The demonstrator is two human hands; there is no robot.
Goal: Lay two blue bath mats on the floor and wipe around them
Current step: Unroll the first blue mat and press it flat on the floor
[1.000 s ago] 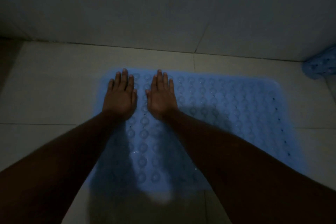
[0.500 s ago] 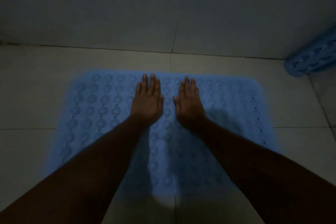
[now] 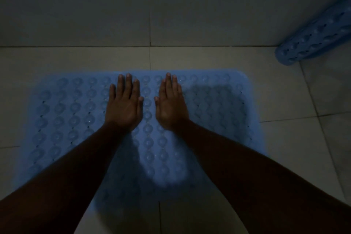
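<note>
A blue bath mat point(image 3: 66, 116) with rows of round suction cups lies flat on the pale tiled floor, close to the wall. My left hand point(image 3: 124, 105) rests palm down on the mat near its far edge, fingers straight and close together. My right hand point(image 3: 171, 105) lies palm down beside it, a small gap between the two thumbs. Neither hand holds anything. A second blue bath mat point(image 3: 313, 43), rolled up, lies on the floor in the far right corner, partly cut off by the frame edge.
A grey tiled wall point(image 3: 171, 5) rises just beyond the mat's far edge. Bare floor tiles point(image 3: 294, 138) show to the right of the mat and in a strip between mat and wall. The room is dim.
Both hands have slid rightward across the mat, from its left part to its middle, staying flat. The view has shifted, showing more of the mat's left side and the rolled mat.
</note>
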